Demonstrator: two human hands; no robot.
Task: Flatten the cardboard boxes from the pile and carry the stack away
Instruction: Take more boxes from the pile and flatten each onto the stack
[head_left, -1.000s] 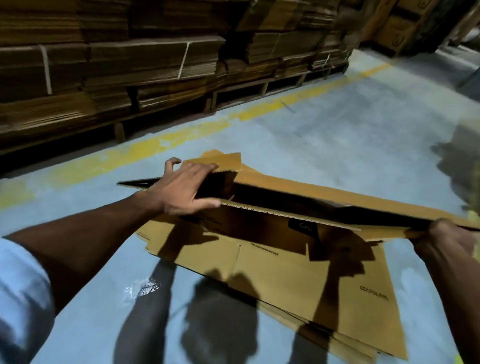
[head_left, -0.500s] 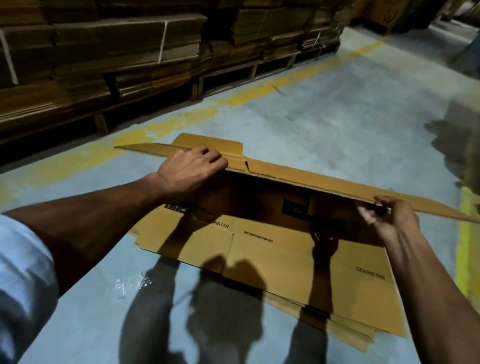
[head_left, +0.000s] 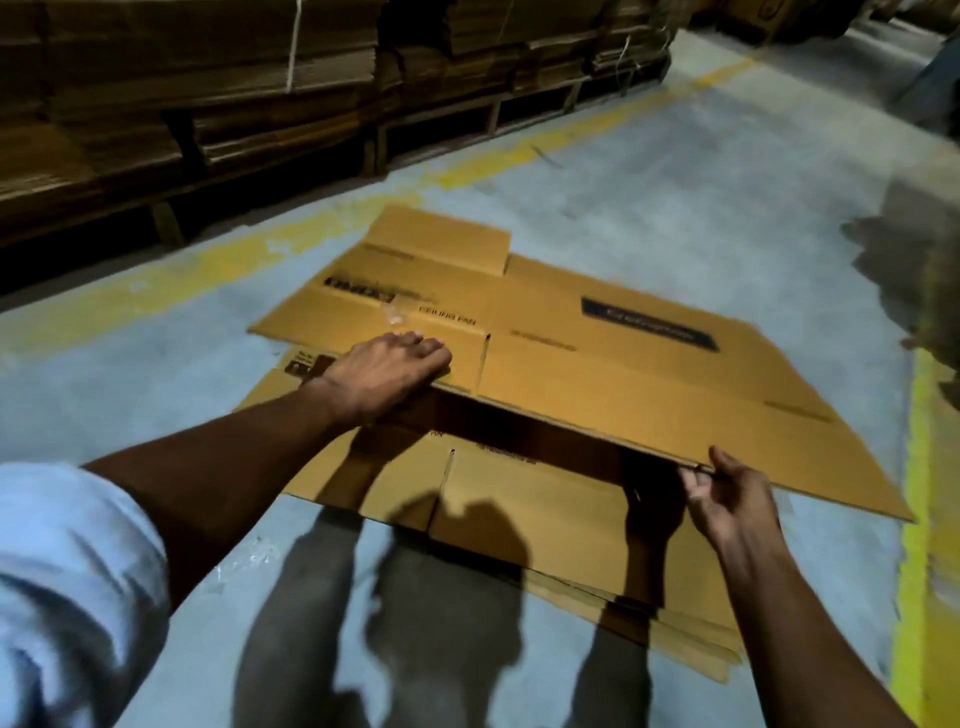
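A flattened brown cardboard box (head_left: 597, 364), printed "CEILING FAN" with a dark blue label, lies tilted above a stack of flattened boxes (head_left: 545, 530) on the floor. Its far edge is down and its near edge is raised a little, casting a dark gap over the stack. My left hand (head_left: 384, 376) grips the near edge at its left end, fingers curled over the top. At the right end my right hand (head_left: 727, 499) pinches the same near edge, thumb on top.
The grey concrete floor (head_left: 675, 208) carries a yellow line (head_left: 597, 119) along the back and another at the right (head_left: 919, 519). Pallets of bundled flat cardboard (head_left: 260, 78) line the back wall. A dark shape (head_left: 914, 270) stands at the right edge.
The box, held open and nearly on edge a second ago, has folded flat and swung down onto the stack. My right hand moved in from the far right end to the near edge.
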